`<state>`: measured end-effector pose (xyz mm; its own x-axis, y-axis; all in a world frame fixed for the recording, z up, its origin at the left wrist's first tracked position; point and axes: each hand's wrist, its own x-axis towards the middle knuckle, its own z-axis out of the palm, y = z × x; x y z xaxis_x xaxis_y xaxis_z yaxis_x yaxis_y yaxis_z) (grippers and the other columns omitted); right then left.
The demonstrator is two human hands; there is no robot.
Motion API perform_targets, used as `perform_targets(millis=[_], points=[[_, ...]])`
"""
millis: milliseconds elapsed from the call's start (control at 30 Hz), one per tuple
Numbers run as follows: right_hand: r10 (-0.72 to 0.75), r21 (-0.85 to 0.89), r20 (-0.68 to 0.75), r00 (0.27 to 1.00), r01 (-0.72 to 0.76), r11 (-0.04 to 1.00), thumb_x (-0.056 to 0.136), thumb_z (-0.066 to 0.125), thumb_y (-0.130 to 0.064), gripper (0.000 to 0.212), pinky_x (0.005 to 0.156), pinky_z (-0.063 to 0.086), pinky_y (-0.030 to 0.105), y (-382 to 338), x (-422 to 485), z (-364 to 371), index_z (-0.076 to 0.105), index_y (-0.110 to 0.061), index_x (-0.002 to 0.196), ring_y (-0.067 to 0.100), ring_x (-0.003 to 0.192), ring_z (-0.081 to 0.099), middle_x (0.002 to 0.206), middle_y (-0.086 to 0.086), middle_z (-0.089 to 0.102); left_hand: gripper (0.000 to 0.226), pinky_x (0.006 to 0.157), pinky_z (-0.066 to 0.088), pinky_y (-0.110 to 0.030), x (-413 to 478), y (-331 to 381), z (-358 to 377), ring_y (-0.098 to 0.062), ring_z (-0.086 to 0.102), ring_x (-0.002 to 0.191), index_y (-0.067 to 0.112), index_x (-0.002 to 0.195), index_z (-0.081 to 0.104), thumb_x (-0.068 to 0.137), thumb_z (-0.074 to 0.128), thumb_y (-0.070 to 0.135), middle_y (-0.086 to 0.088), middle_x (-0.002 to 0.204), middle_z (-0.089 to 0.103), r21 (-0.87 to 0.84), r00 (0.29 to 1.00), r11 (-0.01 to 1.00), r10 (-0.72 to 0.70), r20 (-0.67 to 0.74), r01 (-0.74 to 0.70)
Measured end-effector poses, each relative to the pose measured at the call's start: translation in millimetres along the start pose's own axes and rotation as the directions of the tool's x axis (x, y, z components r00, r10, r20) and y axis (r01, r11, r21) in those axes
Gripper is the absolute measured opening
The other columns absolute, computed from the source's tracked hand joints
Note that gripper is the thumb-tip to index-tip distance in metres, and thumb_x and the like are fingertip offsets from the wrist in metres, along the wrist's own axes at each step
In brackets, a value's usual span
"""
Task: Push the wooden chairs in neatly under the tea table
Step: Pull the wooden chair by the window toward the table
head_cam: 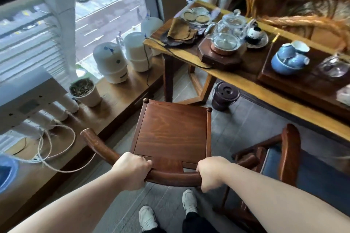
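A dark wooden chair (pixel 171 130) with a square seat and a curved back rail stands in front of me, its front edge near the leg of the tea table (pixel 251 85). My left hand (pixel 132 173) is closed around the left part of the curved back rail. My right hand (pixel 212 173) grips the same rail on the right. The seat is out in the open, not under the tabletop. A second wooden chair (pixel 287 157) with a blue cushion stands to the right, partly under the table's edge.
A low wooden window ledge (pixel 121 100) on the left carries a potted plant (pixel 85 91), white water tanks (pixel 111 62) and a rope. A dark lidded bucket (pixel 224 95) sits on the floor under the table. Glass teapots (pixel 230 30) and blue cups (pixel 287 58) crowd the tabletop.
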<state>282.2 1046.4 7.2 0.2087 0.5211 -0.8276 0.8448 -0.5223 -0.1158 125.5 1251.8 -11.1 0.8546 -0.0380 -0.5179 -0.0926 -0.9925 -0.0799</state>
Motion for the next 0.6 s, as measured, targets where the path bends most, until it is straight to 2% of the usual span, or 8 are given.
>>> perform_targets(millis=[400, 600], points=[[0.155, 0.238, -0.043, 0.987, -0.141, 0.961, 0.066, 0.065, -0.032, 0.019, 0.060, 0.044, 0.030, 43, -28, 33, 0.050, -0.020, 0.066, 0.027, 0.071, 0.058, 0.064, -0.003, 0.054, 0.026, 0.071, 0.052, -0.035, 72, 13, -34, -0.027, 0.065, 0.083, 0.023, 0.097, 0.055, 0.074, 0.046, 0.032, 0.000, 0.089, 0.069, 0.112, 0.981, 0.975, 0.195, -0.026, -0.191], [0.197, 0.328, -0.030, 0.980, -0.176, 0.928, 0.066, 0.065, -0.033, 0.018, 0.065, 0.053, 0.034, 52, -36, 40, 0.055, -0.019, 0.072, 0.027, 0.075, 0.063, 0.064, -0.002, 0.056, 0.021, 0.073, 0.053, -0.037, 96, 16, -44, -0.027, 0.064, 0.078, 0.024, 0.095, 0.055, 0.077, 0.046, 0.032, 0.002, 0.084, 0.068, 0.138, 0.960, 0.954, 0.275, -0.060, -0.265]])
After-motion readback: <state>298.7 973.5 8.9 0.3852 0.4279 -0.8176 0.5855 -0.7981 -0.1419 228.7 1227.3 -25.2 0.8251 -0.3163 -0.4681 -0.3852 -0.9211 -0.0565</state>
